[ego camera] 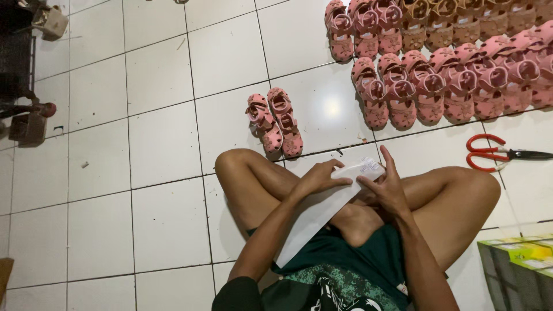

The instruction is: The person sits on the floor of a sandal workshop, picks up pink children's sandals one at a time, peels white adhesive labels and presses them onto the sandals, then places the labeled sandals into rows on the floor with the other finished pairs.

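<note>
**Both hands on a white sheet, seated on a tiled floor**

Far left, a dark stand [17, 63] stood at the edge of the white tile floor [161, 144]. Nearer the middle, one pair of small pink sandals [275, 122] lay alone on the tiles, just beyond the person's left knee.

The person sat cross-legged. Left hand [318, 179] lay fingers curled over the upper edge of a white sheet [322, 210], pressing it down from above. The sheet ran slantwise across the lap, lower corner near the green shorts [345, 262], upper end between the two hands. Right hand [387, 187] held that upper end, fingers partly spread and raised, thumb side against the paper; a crumpled bit of clear wrapping [368, 168] showed at its fingertips. Exact pinch not visible.

Far right, rows of pink and tan sandals [449, 63] lined the floor. Nearer, red-handled scissors [498, 153] lay apart from the hands. At the near right corner, a stack of green-yellow boxes [518, 259].
</note>
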{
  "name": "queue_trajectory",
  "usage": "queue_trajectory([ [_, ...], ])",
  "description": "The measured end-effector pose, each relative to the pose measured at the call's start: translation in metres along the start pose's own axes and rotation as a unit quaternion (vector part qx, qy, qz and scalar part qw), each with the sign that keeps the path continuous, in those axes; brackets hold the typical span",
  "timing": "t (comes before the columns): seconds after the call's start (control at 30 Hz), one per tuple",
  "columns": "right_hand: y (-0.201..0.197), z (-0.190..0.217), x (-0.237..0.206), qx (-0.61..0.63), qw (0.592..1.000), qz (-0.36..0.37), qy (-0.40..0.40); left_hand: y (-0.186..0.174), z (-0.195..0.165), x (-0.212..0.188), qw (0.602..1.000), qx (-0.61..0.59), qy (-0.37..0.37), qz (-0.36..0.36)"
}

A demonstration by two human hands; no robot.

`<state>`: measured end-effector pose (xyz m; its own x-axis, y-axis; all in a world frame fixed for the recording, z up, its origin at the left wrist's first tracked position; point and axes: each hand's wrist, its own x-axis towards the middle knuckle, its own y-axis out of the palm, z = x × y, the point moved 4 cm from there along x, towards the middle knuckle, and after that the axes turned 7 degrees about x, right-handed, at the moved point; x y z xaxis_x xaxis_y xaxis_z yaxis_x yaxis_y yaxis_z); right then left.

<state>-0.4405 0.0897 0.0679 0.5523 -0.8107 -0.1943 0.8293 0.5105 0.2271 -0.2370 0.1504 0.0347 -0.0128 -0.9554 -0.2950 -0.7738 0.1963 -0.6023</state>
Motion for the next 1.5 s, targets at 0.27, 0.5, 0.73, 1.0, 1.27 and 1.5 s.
queue_trajectory([
  [0.27,-0.014,-0.025,0.011,-0.010,0.999,-0.041,0.023,-0.023,-0.001,-0.005,0.988,-0.038,-0.013,-0.151],
  [0.5,-0.011,-0.023,0.008,-0.050,0.996,-0.047,0.048,-0.154,0.004,0.012,0.842,0.288,-0.055,-0.454],
  [0.73,-0.018,-0.032,0.014,-0.043,0.997,-0.051,0.044,-0.179,0.019,0.045,0.878,0.299,-0.084,-0.365],
  [1.0,-0.015,-0.032,0.016,-0.120,0.990,-0.058,0.054,-0.158,-0.006,0.025,0.778,-0.595,0.074,-0.188],
  [1.27,-0.011,-0.021,0.016,-0.091,0.993,-0.058,0.049,-0.122,-0.058,0.000,0.715,-0.669,0.107,-0.170],
  [1.5,-0.015,-0.029,0.018,-0.098,0.992,-0.055,0.053,-0.111,-0.079,0.001,0.725,-0.651,0.094,-0.204],
])
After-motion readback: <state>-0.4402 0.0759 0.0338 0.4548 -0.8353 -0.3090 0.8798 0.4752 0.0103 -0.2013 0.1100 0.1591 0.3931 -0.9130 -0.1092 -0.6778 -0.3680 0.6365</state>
